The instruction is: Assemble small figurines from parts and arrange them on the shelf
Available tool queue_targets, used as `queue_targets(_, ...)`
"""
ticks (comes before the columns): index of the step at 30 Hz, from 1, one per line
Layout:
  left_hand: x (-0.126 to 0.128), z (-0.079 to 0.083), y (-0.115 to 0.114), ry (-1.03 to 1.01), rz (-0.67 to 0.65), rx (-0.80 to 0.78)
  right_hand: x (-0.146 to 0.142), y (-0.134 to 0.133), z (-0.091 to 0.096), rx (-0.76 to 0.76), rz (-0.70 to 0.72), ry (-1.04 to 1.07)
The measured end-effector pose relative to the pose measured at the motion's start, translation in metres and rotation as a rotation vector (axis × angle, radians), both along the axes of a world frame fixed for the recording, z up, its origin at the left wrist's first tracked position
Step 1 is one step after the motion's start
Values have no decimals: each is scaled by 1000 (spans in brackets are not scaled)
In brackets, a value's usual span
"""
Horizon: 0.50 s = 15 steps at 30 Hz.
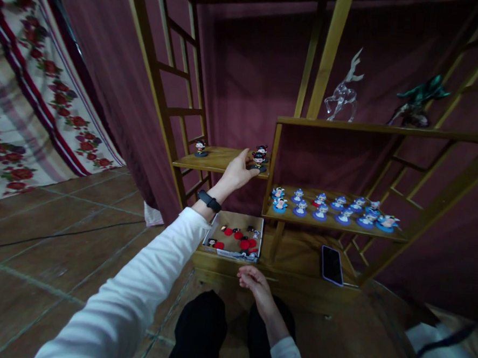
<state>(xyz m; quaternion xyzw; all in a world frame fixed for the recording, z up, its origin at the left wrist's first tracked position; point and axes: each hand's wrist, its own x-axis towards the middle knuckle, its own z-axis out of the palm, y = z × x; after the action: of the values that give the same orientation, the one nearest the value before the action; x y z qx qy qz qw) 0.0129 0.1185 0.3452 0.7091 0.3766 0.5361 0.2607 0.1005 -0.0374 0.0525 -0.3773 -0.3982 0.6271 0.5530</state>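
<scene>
On the left shelf, my left hand has its thumb and fingers closed around a small black-haired figurine near the shelf's right end. Just behind it stands a similar figurine, partly hidden. A third black-haired figurine is at the shelf's left end. My right hand hovers low over my knee, in front of an open cardboard box. Its fingers are loosely bent, and nothing shows in them. Inside the box lie several small figurines and red round pieces.
Two rows of blue-and-white figurines fill the right shelf. Above them stand a clear deer figure and a green-brown sculpture. A phone lies on the bottom board. Wooden uprights frame the shelves.
</scene>
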Motion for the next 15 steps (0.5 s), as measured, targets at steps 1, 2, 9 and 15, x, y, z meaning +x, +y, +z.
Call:
queue_targets(1,-2,-3,-4,2,-7,56,0,2,-2,-1,-15,-10)
queue_targets(2,-5,-7,-9,8,-1,112,0,4,-5,-4,-31,-21)
queue_targets(9,-33,-61,-49,39,182,371,2,15,-22,12,-85,-199)
queue_targets(15,-62,-175,-36,-233,286,68,12,50,-33,91,-171,-614)
